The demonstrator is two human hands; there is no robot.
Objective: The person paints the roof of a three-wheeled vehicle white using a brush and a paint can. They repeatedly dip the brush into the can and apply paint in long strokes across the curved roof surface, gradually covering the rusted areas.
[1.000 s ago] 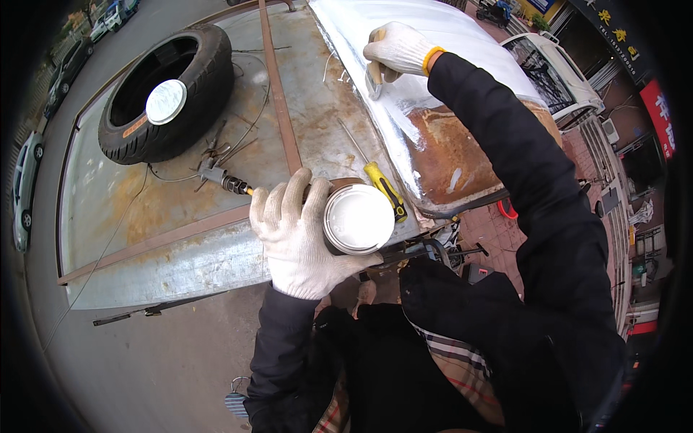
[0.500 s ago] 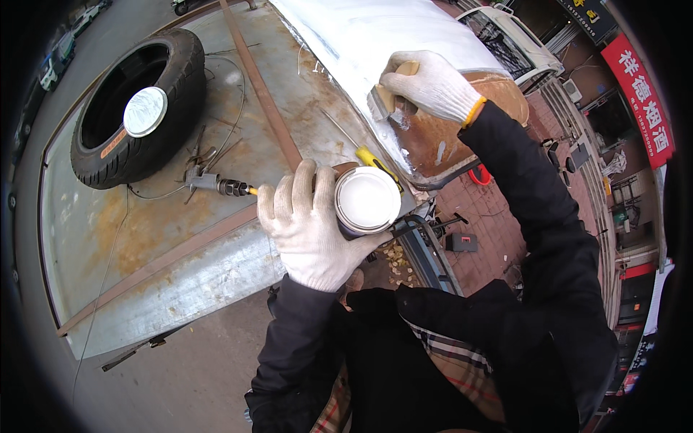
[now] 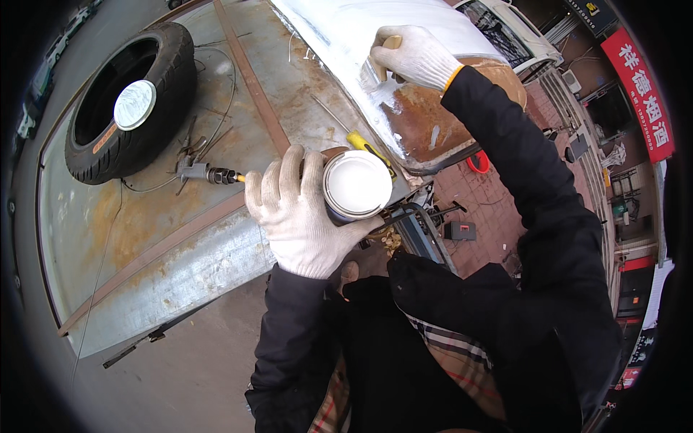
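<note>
Left hand clasps the open paint can, upright; right hand grips the brush at the whitened part of the rusty panel. Best hold the can level; light, overlapping strokes should lay evenest.

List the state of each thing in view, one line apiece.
Left hand: gloved, holding the paint can
Paint can: open, white inside
Right hand: gloved, holding the brush
Brush: bristles hard to judge
Curved panel: part white, part rusty
Tyre: lying on the metal sheet
Lid: smeared white, resting on the tyre
Screwdriver: lying on the metal sheet
</note>
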